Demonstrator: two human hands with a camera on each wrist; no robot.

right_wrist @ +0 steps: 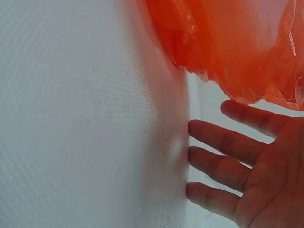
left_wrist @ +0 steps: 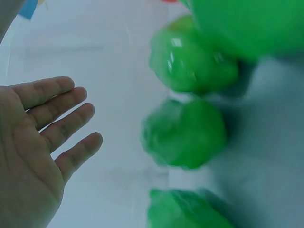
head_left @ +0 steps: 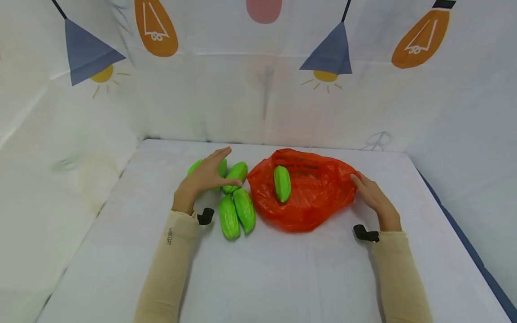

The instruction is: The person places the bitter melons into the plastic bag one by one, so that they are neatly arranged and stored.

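My left hand (head_left: 205, 174) hovers over several bright green, ridged vegetables (head_left: 229, 217) shaped like short cucumbers. Its fingers are straight and the thumb is spread wide, with nothing held. In the left wrist view the palm faces the lumpy green pieces (left_wrist: 185, 134), apart from them. A red plastic bag (head_left: 319, 193) lies spread on the table, with one green vegetable (head_left: 282, 184) on or in it. At the bag's right edge my right hand (head_left: 373, 196) pinches the rim. The right wrist view shows its other fingers (right_wrist: 223, 166) extended by the tabletop; the thumb is hidden there.
A white cloth covers the table (head_left: 282, 278). Behind it hangs a white sheet (head_left: 226, 98) printed with lamps and bulbs, and similar sheeting stands at both sides. Each wrist carries a small black camera mount (head_left: 206, 216).
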